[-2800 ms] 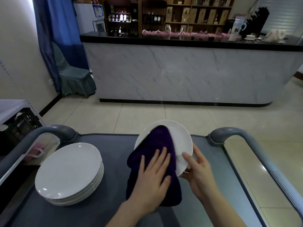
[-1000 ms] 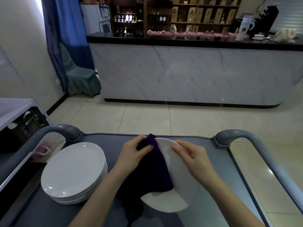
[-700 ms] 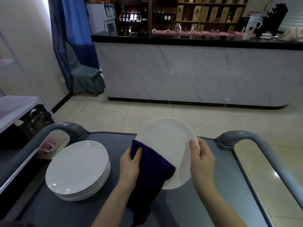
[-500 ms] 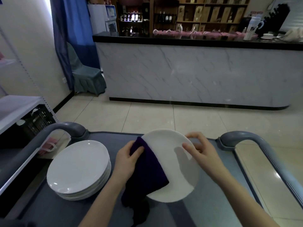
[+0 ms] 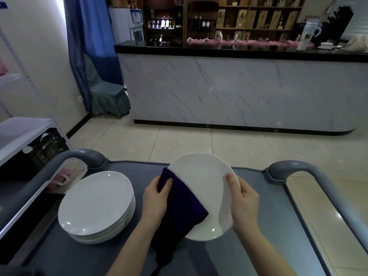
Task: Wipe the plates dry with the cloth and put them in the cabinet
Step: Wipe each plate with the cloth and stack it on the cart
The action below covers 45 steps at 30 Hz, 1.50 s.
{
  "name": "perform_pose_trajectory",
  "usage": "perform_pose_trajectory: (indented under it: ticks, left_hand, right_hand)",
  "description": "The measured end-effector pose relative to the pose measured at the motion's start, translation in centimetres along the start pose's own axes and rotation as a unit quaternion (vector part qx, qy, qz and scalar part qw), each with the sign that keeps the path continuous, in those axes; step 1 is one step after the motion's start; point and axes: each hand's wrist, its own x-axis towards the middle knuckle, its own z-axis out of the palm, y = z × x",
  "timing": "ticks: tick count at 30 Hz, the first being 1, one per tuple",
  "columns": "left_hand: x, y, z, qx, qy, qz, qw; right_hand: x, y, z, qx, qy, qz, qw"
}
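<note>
Plate (image 5: 201,176) tilts higher (right hand (image 5: 244,200) gripping rim, left hand (image 5: 154,198) pinching cloth (image 5: 183,204)).

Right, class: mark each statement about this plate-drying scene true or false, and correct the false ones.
1. The left-hand grip is on the purple cloth, which lies against the held plate. True.
2. The stack of plates sits on the cart, to the left of the held plate. True.
3. The right-hand grip is on the stack of plates. False: it pinches the right rim of the held plate, thumb on the face.
4. The purple cloth covers the whole held plate. False: it covers only the lower left part, and the rest shows bare white.
</note>
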Motion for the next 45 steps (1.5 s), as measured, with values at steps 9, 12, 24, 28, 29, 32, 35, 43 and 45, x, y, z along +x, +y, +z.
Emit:
perform_pose_trajectory:
  ticks: [9, 12, 24, 28, 29, 32, 35, 43, 45]
  left_hand:
    - [1.9, 2.9, -0.4, 0.087, -0.123, 0.118, 0.982]
    - [2.4, 4.0, 0.4, 0.148, -0.229, 0.143, 0.952]
    - [0.1, -1.0, 1.0, -0.024, 0.028, -0.027, 0.999]
    - [0.5, -0.4, -0.2, -0.018, 0.0, 0.01, 1.0]
    - [0.8, 0.2, -0.5, -0.001, -0.012, 0.039, 0.999]
    - [1.7, 2.4, -0.7, 0.072, -0.097, 0.124, 0.985]
    - [2.2, 3.4, -0.5, 0.128, -0.182, 0.152, 0.963]
    - [0.8, 1.2, -0.2, 0.036, -0.03, 0.067, 0.997]
    - [-0.3, 0.1, 0.3, -0.031, 0.01, -0.003, 0.999]
  right_hand:
    - [1.8, -1.3, -2.0, -0.116, -0.144, -0.063, 0.981]
    - [2.3, -2.7, -1.4, -0.196, -0.238, -0.111, 0.945]
    - [-0.3, 0.1, 0.2, 0.015, 0.035, 0.016, 0.999]
    - [1.4, -0.4, -2.0, -0.08, -0.136, -0.014, 0.987]
    - [2.1, -0.9, -2.5, -0.094, -0.179, -0.023, 0.979]
    - [3.9, -2.5, -2.7, -0.172, -0.266, -0.054, 0.947]
    - [4.0, -3.0, -1.8, -0.223, -0.311, -0.096, 0.919]
    - [2.1, -1.6, -0.7, -0.046, -0.121, -0.032, 0.991]
    - [1.4, -1.2, 0.1, 0.047, -0.028, 0.023, 0.998]
